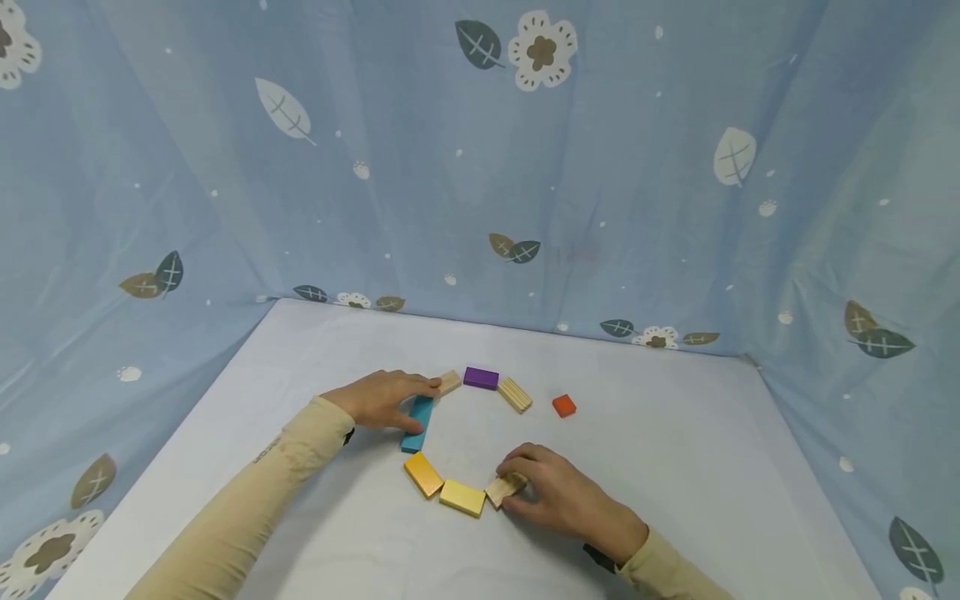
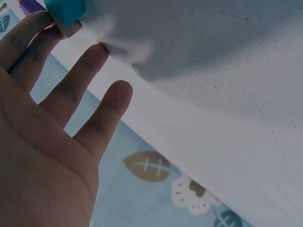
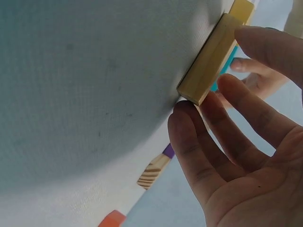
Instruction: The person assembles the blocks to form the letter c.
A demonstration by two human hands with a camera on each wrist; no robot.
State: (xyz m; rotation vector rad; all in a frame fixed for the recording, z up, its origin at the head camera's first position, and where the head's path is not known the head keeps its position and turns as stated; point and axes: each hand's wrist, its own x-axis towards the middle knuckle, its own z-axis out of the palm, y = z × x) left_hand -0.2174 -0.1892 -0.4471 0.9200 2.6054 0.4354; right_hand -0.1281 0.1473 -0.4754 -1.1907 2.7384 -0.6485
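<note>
My left hand (image 1: 385, 400) reaches over the left side of a curved row of blocks, its fingers fairly straight. Its thumb lies on a blue block (image 1: 417, 423), and its fingertips are right at a plain wooden block (image 1: 448, 383). In the left wrist view the other fingers (image 2: 92, 61) stretch out spread above the white surface. My right hand (image 1: 558, 493) holds another plain wooden block (image 3: 208, 61) between thumb and fingers at the near right end of the row. That block's end meets a yellow block (image 1: 462, 497). An orange-yellow block (image 1: 424, 475) sits between the yellow and blue ones.
A purple block (image 1: 481, 378) and a striped wooden block (image 1: 514, 395) continue the row's far side. Farther right, a small red-orange block (image 1: 564, 406) lies apart. Everything rests on a white tabletop (image 1: 675, 467), with a blue patterned curtain (image 1: 420, 167) around it.
</note>
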